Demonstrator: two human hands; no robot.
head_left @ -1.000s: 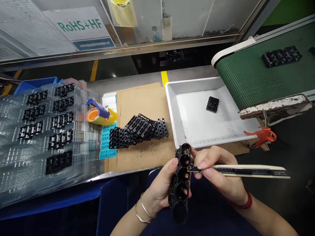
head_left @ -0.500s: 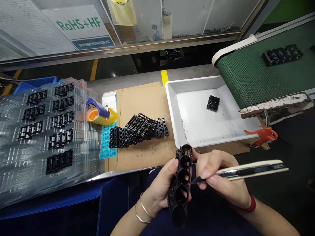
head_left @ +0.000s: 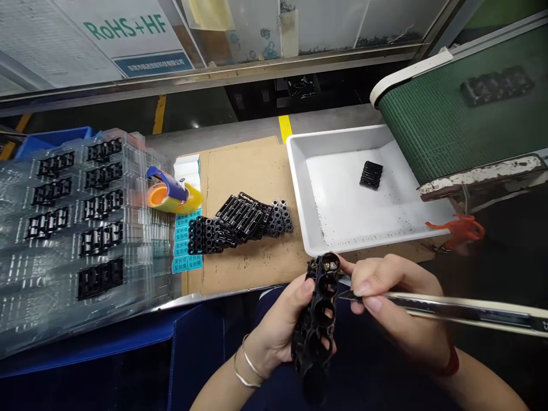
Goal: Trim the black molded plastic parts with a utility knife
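Note:
My left hand (head_left: 280,325) is closed around a black plastic cell holder (head_left: 303,331) with a row of round openings, its long side running toward me. In my right hand (head_left: 402,308) is a utility knife (head_left: 475,312) with a cream-coloured handle, pinched near the blade. The dark blade tip meets or nearly meets the right side of the holder; whether it touches, I cannot tell. Some right-hand fingers reach behind the holder's far end and are partly hidden. Beyond my hands, more black holders (head_left: 242,220) lie piled on a cardboard sheet (head_left: 235,165).
A white tray (head_left: 296,194) holds one black part (head_left: 371,174). At right, a green conveyor belt (head_left: 428,131) carries another part, above an orange clamp (head_left: 460,229). Clear blister trays (head_left: 55,274) with black parts are stacked at left, beside tape rolls (head_left: 188,200) and blue labels (head_left: 187,262).
The knife and my right hand have shifted right, and the handle now tilts down to the right. The holder has turned slightly in my left hand. The view has shifted a little.

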